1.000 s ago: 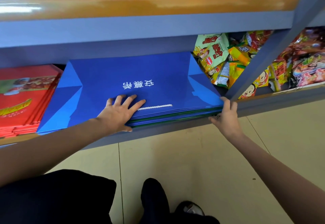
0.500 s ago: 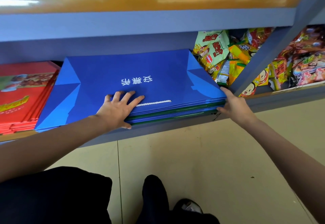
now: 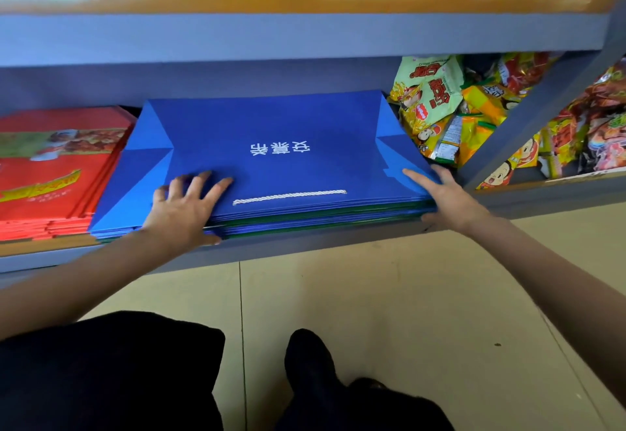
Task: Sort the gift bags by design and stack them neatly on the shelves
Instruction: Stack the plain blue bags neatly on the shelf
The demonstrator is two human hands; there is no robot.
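Hands square up the blue stack

Stacks sit side by side on the lower shelf, and we read them from the left. The red gift bags lie flat in their own pile at the far left, just beside the blue gift bags, which fill the middle of the shelf with green edges showing low in the pile.

Our left hand lies with spread, straight fingers on the top blue bag, thumb down at the near edge, much as it did 1 second ago. The change is on the right: 1 second ago our right hand was at the near right corner below the pile's edge; now it rests flat against the right side of the stack, fingers straight and reaching onto the top bag. We judge that the pile is being squared from 2 sides, and that the blue design is close to settled in its place. The white cord handle lies flat between the 2 hands.

Further right, loose snack packets crowd the far right corner of the blue pile, nearly touching it, so there is little room to shift it that way. A slanted shelf brace crosses in front of them, near our right hand, and could catch a wrist.
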